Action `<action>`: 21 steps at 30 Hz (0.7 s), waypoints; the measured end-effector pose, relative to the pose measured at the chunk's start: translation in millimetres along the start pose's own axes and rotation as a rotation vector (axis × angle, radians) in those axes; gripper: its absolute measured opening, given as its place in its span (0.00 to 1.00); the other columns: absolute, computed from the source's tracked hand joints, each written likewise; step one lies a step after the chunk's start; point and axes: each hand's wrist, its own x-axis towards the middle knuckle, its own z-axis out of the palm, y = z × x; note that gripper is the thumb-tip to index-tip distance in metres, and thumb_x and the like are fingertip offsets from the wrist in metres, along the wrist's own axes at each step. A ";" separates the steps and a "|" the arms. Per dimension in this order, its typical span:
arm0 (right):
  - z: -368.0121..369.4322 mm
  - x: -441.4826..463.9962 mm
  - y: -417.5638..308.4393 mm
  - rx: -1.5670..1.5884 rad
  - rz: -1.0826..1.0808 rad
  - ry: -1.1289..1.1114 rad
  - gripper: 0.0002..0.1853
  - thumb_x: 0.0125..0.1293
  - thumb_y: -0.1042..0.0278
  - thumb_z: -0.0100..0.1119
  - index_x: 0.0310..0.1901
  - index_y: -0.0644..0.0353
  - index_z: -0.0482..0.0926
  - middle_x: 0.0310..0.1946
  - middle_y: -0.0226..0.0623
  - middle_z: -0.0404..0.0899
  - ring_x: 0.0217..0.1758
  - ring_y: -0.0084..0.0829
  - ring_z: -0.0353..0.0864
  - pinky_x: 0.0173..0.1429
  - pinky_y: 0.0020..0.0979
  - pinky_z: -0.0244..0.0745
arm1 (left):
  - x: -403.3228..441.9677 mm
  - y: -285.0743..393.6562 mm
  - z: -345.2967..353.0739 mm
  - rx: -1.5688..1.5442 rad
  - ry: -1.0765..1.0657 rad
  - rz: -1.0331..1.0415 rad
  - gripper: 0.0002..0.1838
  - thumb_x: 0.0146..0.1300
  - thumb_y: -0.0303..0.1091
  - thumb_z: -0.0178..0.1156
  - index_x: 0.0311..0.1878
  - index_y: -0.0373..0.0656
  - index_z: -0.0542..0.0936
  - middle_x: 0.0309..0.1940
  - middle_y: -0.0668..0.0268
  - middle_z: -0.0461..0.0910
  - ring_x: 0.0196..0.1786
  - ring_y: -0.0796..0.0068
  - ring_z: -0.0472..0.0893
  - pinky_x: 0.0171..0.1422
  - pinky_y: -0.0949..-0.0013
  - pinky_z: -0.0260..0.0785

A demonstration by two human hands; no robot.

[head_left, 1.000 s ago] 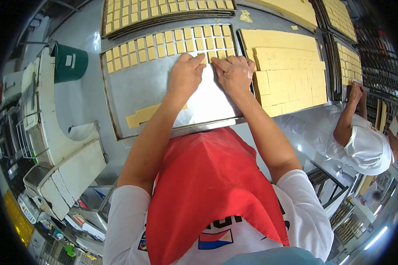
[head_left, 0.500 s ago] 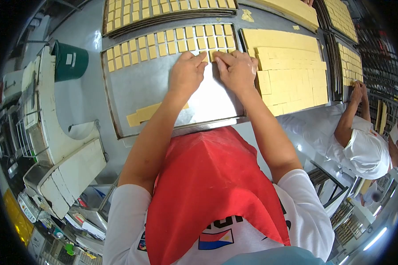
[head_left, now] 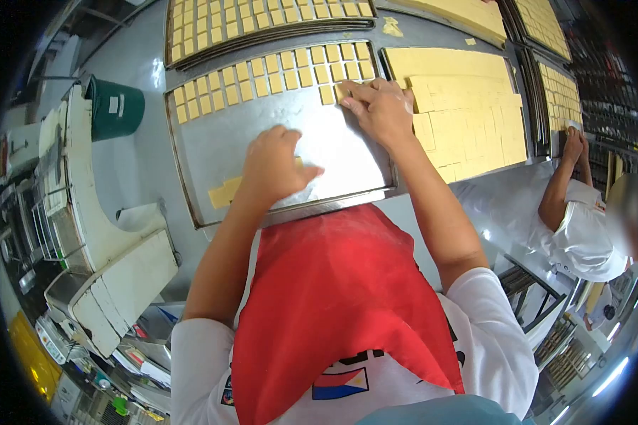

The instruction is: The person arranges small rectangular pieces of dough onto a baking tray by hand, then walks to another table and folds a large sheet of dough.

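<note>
- Left hand (head_left: 273, 166): held over the tray (head_left: 213, 142), thumb spread wide from the fingers.
- Right hand (head_left: 388, 115): forearm angled in from the right, index and thumb set at the near row of yellow pieces (head_left: 327, 95); pinch can't be confirmed.
- Yellow strip (head_left: 222, 194): partly hidden by left wrist, near front rim.
- Bare metal spans rows to front rim; right side bounded by yellow slab (head_left: 468, 131).

Right hand (head_left: 388, 113) at yellow pieces (head_left: 327, 95), left hand (head_left: 273, 166) over metal tray (head_left: 216, 145)
</note>
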 end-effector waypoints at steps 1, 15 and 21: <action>-3.8 -4.3 -1.9 0.046 -0.007 0.039 0.17 0.68 0.48 0.70 0.56 0.37 0.91 0.35 0.32 0.82 0.47 0.38 0.82 0.55 0.48 0.72 | -10.3 -1.0 -3.1 0.136 -0.025 0.069 0.27 0.49 0.45 0.81 0.51 0.42 0.86 0.43 0.57 0.81 0.48 0.52 0.81 0.54 0.49 0.72; -5.3 -71.0 -45.1 0.967 0.252 -0.238 0.14 0.69 0.62 0.70 0.52 0.60 0.88 0.37 0.38 0.90 0.38 0.30 0.83 0.50 0.34 0.79 | -20.1 -16.2 0.4 -0.255 0.155 0.175 0.25 0.51 0.34 0.81 0.54 0.44 0.86 0.50 0.60 0.80 0.51 0.60 0.82 0.56 0.56 0.75; -7.5 -66.5 -75.7 1.651 0.456 -0.381 0.07 0.70 0.72 0.69 0.41 0.67 0.84 0.33 0.39 0.88 0.38 0.22 0.83 0.45 0.27 0.79 | -12.2 -14.0 -6.3 -0.616 0.315 0.217 0.28 0.50 0.32 0.83 0.57 0.46 0.86 0.47 0.65 0.80 0.52 0.65 0.82 0.57 0.63 0.75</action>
